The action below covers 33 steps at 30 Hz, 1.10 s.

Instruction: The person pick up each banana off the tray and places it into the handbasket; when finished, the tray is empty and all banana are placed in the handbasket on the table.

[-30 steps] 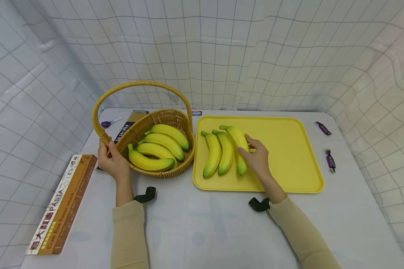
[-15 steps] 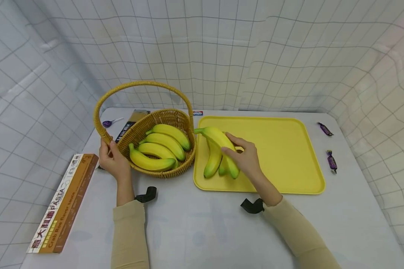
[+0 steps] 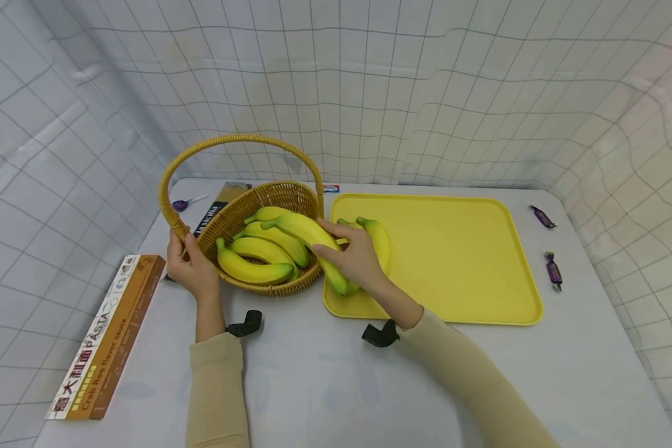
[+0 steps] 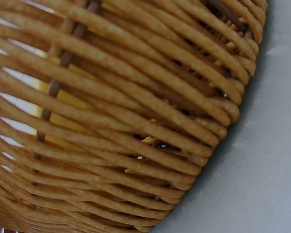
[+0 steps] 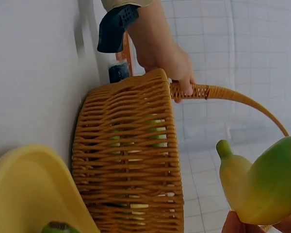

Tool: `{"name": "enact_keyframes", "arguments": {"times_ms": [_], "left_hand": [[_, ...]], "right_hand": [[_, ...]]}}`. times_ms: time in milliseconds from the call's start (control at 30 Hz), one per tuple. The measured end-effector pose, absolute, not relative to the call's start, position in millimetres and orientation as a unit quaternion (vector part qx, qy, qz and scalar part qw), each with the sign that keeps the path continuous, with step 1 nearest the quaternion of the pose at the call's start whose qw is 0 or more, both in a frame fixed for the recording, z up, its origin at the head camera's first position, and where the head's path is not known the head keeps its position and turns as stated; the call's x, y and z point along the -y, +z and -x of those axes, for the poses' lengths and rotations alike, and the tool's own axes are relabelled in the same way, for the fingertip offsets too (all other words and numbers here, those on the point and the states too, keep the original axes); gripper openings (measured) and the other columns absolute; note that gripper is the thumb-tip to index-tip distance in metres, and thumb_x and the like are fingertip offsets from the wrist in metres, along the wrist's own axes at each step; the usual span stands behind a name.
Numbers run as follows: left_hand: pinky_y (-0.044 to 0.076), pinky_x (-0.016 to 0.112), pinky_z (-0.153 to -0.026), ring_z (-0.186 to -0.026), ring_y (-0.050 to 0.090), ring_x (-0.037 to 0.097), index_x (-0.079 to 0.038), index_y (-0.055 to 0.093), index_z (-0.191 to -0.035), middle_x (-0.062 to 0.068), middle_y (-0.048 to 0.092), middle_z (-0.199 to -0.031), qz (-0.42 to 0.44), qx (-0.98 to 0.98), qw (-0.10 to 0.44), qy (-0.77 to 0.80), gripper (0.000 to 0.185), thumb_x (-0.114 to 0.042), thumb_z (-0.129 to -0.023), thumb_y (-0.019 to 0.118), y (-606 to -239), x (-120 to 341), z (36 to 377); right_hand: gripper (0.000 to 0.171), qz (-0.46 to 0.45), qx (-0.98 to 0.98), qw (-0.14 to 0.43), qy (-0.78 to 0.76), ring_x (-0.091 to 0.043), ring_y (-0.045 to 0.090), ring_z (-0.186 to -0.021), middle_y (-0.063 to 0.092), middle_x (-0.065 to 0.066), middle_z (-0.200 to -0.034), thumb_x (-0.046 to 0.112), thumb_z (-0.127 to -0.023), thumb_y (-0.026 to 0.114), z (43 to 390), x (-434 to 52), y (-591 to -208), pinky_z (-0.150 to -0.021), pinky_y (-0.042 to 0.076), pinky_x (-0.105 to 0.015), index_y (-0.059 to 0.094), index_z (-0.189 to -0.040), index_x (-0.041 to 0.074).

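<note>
In the head view my left hand (image 3: 195, 270) grips the lower left end of the handle (image 3: 241, 138) of a wicker basket (image 3: 285, 191). Several yellow bananas with green tips, such as the front banana (image 3: 252, 271), lie inside the basket. My right hand (image 3: 361, 256) pinches another banana (image 3: 299, 229) between thumb and fingers, its stem end over the basket's right side. That held banana (image 5: 274, 187) also shows large in the right wrist view. Two bananas, one of them a banana (image 3: 379, 239) at the right, lie on the yellow tray (image 3: 453, 261), partly hidden by my right hand. Wickerwork (image 4: 111, 107) fills the left wrist view.
A long pasta box (image 3: 106, 339) lies at the left. Behind the basket are a dark package (image 3: 215, 208) and a purple lollipop (image 3: 180, 205). Two purple wrapped candies, an upper candy (image 3: 542, 216) and a lower candy (image 3: 553, 271), lie right of the tray.
My right hand has lifted a banana from the tray and carried it left, to the basket's right side. My left hand keeps its grip on the handle.
</note>
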State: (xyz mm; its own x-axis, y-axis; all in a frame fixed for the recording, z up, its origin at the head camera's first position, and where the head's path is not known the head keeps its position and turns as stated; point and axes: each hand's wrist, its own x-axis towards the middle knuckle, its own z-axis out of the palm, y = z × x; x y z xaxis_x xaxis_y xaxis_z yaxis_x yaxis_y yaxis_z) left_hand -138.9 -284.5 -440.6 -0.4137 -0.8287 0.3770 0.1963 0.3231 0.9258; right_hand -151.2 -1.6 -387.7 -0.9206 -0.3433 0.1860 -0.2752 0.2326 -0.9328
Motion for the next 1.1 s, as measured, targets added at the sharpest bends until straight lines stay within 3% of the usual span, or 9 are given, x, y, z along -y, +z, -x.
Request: {"name": "enact_keyframes", "arguments": {"times_ms": [133, 267, 333, 367, 567, 600, 733, 933, 1100], "left_hand": [[0.045, 0.020, -0.085, -0.096, 0.056, 0.003, -0.011, 0.068, -0.123, 0.001, 0.067, -0.107, -0.244, 0.652, 0.480, -0.533, 0.028, -0.017, -0.099, 0.055, -440, 284, 138], [0.044, 0.020, -0.084, -0.094, 0.056, 0.002, -0.009, 0.069, -0.121, 0.004, 0.067, -0.107, -0.245, 0.654, 0.480, -0.531, 0.027, -0.016, -0.099, 0.055, -436, 280, 137], [0.044, 0.019, -0.083, -0.093, 0.055, 0.000, -0.007, 0.069, -0.120, 0.004, 0.067, -0.106, -0.247, 0.654, 0.480, -0.530, 0.027, -0.014, -0.099, 0.054, -435, 279, 137], [0.043, 0.019, -0.083, -0.092, 0.054, 0.000, -0.004, 0.069, -0.120, 0.007, 0.067, -0.106, -0.246, 0.654, 0.482, -0.529, 0.028, -0.013, -0.099, 0.053, -432, 276, 136], [0.042, 0.016, -0.081, -0.088, 0.052, -0.003, 0.003, 0.067, -0.120, 0.016, 0.066, -0.105, -0.246, 0.649, 0.491, -0.526, 0.029, -0.008, -0.098, 0.052, -419, 266, 131], [0.042, 0.016, -0.081, -0.088, 0.052, -0.003, 0.002, 0.067, -0.121, 0.015, 0.066, -0.105, -0.246, 0.650, 0.492, -0.524, 0.029, -0.007, -0.098, 0.052, -421, 268, 133], [0.044, 0.017, -0.082, -0.091, 0.053, -0.002, -0.002, 0.067, -0.123, 0.007, 0.066, -0.106, -0.246, 0.653, 0.490, -0.522, 0.029, -0.010, -0.098, 0.053, -435, 279, 139], [0.045, 0.019, -0.084, -0.094, 0.056, 0.002, -0.007, 0.068, -0.122, 0.004, 0.067, -0.106, -0.234, 0.655, 0.485, -0.530, 0.029, -0.016, -0.099, 0.055, -443, 285, 139], [0.045, 0.019, -0.084, -0.096, 0.057, 0.003, -0.006, 0.068, -0.123, 0.015, 0.067, -0.112, -0.237, 0.661, 0.482, -0.525, 0.029, -0.017, -0.099, 0.054, -441, 284, 137]], "right_hand": [[0.050, 0.227, -0.793, 0.038, -0.565, -0.021, 0.061, -0.114, 0.062, -0.006, -0.134, 0.023, -0.087, 0.072, 158, 26, -386, -0.079, 0.051, -0.026, 0.060, -0.135, 0.014], [0.050, 0.250, -0.811, 0.046, -0.527, -0.022, 0.058, -0.122, 0.061, -0.007, -0.135, 0.023, -0.088, 0.071, 168, 45, -387, -0.089, 0.050, -0.029, 0.059, -0.136, 0.014], [0.050, 0.254, -0.818, 0.055, -0.513, -0.022, 0.058, -0.123, 0.060, -0.007, -0.137, 0.024, -0.089, 0.071, 174, 53, -389, -0.089, 0.051, -0.028, 0.058, -0.137, 0.015], [0.050, 0.256, -0.819, 0.061, -0.509, -0.022, 0.063, -0.112, 0.059, -0.007, -0.137, 0.024, -0.090, 0.070, 178, 56, -389, -0.085, 0.051, -0.029, 0.058, -0.137, 0.015], [0.049, 0.261, -0.845, 0.075, -0.461, -0.020, 0.065, -0.103, 0.060, -0.008, -0.137, 0.028, -0.091, 0.069, 196, 74, -392, -0.078, 0.049, -0.023, 0.058, -0.137, 0.017], [0.049, 0.260, -0.848, 0.078, -0.455, -0.020, 0.063, -0.111, 0.060, -0.008, -0.137, 0.029, -0.091, 0.069, 199, 77, -393, -0.079, 0.049, -0.022, 0.058, -0.137, 0.017], [0.049, 0.245, -0.851, 0.102, -0.453, -0.018, 0.064, -0.102, 0.058, -0.007, -0.139, 0.031, -0.091, 0.068, 205, 86, -398, -0.073, 0.047, -0.022, 0.057, -0.138, 0.020], [0.049, 0.221, -0.854, 0.124, -0.455, -0.021, 0.060, -0.117, 0.056, -0.006, -0.141, 0.030, -0.092, 0.068, 211, 95, -407, -0.085, 0.050, -0.027, 0.057, -0.138, 0.021], [0.048, 0.226, -0.853, 0.145, -0.448, -0.023, 0.051, -0.130, 0.054, -0.006, -0.144, 0.029, -0.091, 0.068, 214, 100, -413, -0.099, 0.047, -0.034, 0.058, -0.137, 0.020]]}}
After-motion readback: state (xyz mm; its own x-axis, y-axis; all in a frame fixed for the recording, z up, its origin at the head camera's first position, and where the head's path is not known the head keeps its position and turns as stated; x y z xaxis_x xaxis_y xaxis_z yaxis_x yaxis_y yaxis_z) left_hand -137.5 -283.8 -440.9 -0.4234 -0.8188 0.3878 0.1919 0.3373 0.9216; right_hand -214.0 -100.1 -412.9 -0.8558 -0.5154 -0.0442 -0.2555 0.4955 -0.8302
